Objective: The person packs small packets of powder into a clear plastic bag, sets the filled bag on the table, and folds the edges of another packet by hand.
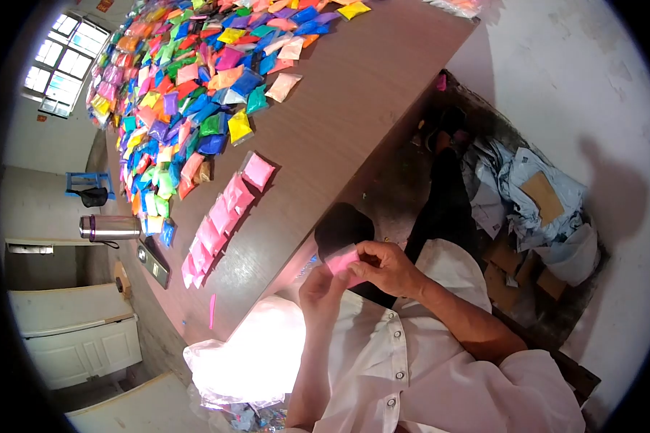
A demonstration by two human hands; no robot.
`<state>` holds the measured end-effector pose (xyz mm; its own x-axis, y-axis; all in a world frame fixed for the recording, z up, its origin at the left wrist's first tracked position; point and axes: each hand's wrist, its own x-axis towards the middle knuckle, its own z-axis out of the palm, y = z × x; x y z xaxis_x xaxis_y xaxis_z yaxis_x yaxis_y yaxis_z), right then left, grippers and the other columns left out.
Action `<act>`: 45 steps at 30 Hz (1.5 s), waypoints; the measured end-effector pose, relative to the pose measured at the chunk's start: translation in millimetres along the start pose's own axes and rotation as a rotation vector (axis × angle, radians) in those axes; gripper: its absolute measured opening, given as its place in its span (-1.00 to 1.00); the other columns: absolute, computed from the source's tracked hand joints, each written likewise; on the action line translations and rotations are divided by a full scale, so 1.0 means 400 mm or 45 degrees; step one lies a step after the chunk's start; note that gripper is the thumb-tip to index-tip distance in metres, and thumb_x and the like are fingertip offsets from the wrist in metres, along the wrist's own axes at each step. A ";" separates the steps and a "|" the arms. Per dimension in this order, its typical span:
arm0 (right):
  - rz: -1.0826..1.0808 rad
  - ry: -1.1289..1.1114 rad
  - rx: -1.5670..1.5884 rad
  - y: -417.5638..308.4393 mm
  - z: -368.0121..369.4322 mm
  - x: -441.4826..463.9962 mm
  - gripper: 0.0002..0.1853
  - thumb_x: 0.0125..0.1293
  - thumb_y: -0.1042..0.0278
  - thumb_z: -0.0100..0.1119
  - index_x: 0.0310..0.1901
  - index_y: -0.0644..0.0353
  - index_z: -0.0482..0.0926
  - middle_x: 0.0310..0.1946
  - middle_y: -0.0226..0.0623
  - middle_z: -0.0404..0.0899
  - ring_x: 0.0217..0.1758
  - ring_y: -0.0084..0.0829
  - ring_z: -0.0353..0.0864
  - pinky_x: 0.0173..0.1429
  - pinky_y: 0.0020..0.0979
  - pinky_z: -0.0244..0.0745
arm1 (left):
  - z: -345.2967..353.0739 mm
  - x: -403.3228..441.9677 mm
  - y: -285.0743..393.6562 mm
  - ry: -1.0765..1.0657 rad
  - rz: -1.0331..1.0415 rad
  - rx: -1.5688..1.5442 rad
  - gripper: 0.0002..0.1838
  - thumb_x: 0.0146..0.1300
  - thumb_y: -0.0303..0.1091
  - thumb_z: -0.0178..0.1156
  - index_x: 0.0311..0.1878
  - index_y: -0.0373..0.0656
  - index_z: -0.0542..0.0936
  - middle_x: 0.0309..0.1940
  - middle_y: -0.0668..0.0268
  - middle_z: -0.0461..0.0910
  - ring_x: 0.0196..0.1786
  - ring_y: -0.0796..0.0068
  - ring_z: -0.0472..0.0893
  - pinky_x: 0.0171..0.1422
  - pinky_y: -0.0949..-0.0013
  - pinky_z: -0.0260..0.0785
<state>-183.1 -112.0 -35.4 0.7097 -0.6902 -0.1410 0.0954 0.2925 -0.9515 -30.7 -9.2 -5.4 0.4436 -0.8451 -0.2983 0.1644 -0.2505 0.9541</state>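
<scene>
A small clear packet with pink filling [342, 261] is held between my two hands, in front of my lap and off the table's edge. My left hand [322, 287] grips its lower left side, fingers closed on it. With thumb and fingers pinched, my right hand [383, 267] holds the packet's right end. Nearest on the table, a slanting row of similar pink packets [224, 214] lies close together. A thin pink strip [212, 312] lies by the near end of that row.
A large heap of packets in many colours [195, 108] covers the far left of the brown table [354, 94]. A metal flask [112, 228] and a phone [152, 263] stand near its left edge. Below is a white plastic bag [253, 353]. Wrappers and cardboard [542, 198] litter the floor at right.
</scene>
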 end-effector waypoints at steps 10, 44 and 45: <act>-0.077 0.098 -0.030 -0.013 0.007 0.003 -0.87 0.53 0.39 0.33 -0.10 0.29 0.66 -0.39 -0.58 0.53 -0.32 -0.76 0.43 -0.25 -0.58 0.39 | -0.004 0.004 0.005 0.015 0.003 0.068 -0.86 0.50 -0.40 0.36 -0.05 -0.29 0.71 -0.20 0.42 0.74 -0.16 0.71 0.63 -0.01 0.56 0.47; -0.058 0.145 -0.080 0.008 0.015 -0.001 -0.81 0.50 0.36 0.29 -0.02 0.29 0.71 -0.19 -0.35 0.74 -0.09 -0.60 0.68 0.02 -0.45 0.61 | -0.008 0.008 -0.001 0.052 0.013 0.004 -0.89 0.47 -0.44 0.37 -0.07 -0.29 0.74 -0.22 0.39 0.72 -0.13 0.66 0.63 0.06 0.52 0.46; -0.058 0.146 -0.081 0.002 0.012 -0.002 -0.81 0.50 0.36 0.29 -0.02 0.29 0.71 -0.19 -0.35 0.74 -0.09 -0.60 0.68 0.02 -0.45 0.61 | -0.008 0.009 -0.004 0.051 0.012 0.003 -0.89 0.47 -0.44 0.37 -0.07 -0.29 0.74 -0.22 0.39 0.72 -0.13 0.66 0.63 0.06 0.52 0.46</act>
<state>-180.2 -107.9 -34.6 0.6208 -0.7741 -0.1244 0.0785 0.2192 -0.9725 -26.5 -10.5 -8.2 0.4799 -0.8281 -0.2898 0.1581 -0.2434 0.9570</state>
